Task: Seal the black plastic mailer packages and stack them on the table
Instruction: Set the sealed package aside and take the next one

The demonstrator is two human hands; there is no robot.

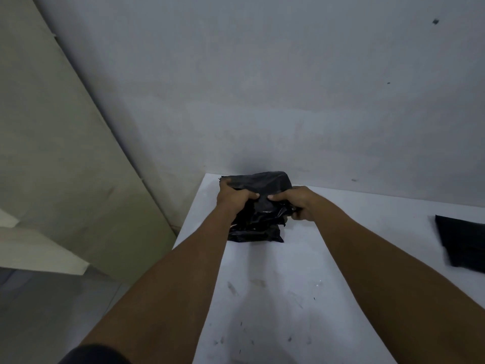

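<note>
At the centre of the frame, the left hand and right hand both grip the top black mailer package on a stack of mailers. The stack sits at the far left corner of the white worktop. Another black mailer lies flat at the right edge, well apart.

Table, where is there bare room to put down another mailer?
Free: table between the forearms, in front of the mailer stack; also the strip from the right hand to the flat mailer. Crowded: far left corner, where the left hand and right hand grip that stack.
</note>
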